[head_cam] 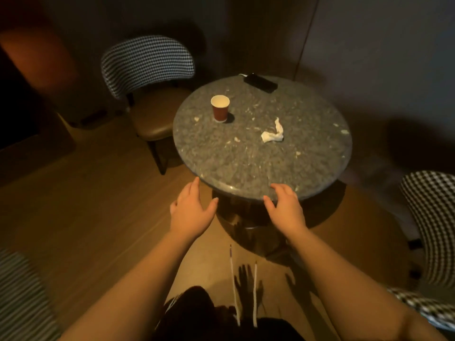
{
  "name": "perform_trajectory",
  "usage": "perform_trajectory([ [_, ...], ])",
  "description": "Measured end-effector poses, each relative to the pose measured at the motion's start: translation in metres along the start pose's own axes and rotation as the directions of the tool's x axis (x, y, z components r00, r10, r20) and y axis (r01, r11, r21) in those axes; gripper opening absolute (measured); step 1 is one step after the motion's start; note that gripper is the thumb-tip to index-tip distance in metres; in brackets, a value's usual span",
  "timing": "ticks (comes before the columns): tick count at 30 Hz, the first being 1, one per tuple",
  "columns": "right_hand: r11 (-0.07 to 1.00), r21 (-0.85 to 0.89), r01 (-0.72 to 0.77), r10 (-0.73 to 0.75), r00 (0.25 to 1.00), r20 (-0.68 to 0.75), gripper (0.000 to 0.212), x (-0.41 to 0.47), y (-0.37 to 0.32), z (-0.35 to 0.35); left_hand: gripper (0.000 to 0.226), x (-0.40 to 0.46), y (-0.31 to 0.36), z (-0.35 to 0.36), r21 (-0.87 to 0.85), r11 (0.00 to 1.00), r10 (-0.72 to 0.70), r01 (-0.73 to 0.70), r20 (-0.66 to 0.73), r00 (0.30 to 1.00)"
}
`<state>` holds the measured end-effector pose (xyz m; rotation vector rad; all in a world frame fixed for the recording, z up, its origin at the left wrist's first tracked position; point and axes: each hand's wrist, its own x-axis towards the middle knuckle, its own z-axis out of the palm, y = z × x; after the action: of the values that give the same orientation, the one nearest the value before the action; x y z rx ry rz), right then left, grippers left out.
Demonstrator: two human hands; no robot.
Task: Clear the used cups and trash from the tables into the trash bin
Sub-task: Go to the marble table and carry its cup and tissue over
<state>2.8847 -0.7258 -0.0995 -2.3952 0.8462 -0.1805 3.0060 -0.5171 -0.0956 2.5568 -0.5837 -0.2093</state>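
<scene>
A red paper cup [220, 111] stands upright on the round stone table [246, 163], far beyond the fingertips of the left hand [192, 212]. The cup is open at the top and its inside looks pale. A crumpled white napkin [272, 133] lies on the table too, to the right of the cup and well apart from it, beyond the fingers of the right hand [285, 207]. Both hands are spread open with straight, relaxed fingers and hold nothing. The left hand hovers just before the near edge of the table, its fingertips close to the rim. The fingers of the right hand reach over the near rim; if they touch it, I cannot tell. At the far edge of the table lies a black flat device [260, 82]. A chair with a checked back [147, 62] stands beyond the table on the left side, and another checked chair [433, 225] is at the right of the right hand.
</scene>
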Motion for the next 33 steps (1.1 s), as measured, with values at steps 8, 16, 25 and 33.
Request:
perform_trajectory([
  [8, 0.987, 0.023, -0.162, 0.164, 0.982, -0.094, 0.048, 0.149, -0.003, 0.013, 0.081, 0.188, 0.012, 0.011, -0.050, 0.993, 0.110, -0.106, 0.072, 0.991],
  [16, 0.889, -0.015, -0.458, 0.443, 0.868, -0.225, 0.074, 0.272, -0.020, 0.039, 0.095, 0.368, 0.020, 0.010, -0.096, 0.953, 0.295, -0.288, 0.066, 0.953],
  [25, 0.789, -0.126, -0.601, 0.568, 0.793, -0.221, 0.072, 0.318, -0.018, 0.041, 0.101, 0.455, 0.029, 0.041, -0.277, 0.921, 0.343, -0.273, 0.251, 0.905],
  [33, 0.724, -0.173, -0.667, 0.625, 0.742, -0.245, 0.044, 0.307, -0.012, 0.057, 0.084, 0.460, 0.046, 0.061, -0.316, 0.859, 0.489, -0.402, 0.275, 0.828],
])
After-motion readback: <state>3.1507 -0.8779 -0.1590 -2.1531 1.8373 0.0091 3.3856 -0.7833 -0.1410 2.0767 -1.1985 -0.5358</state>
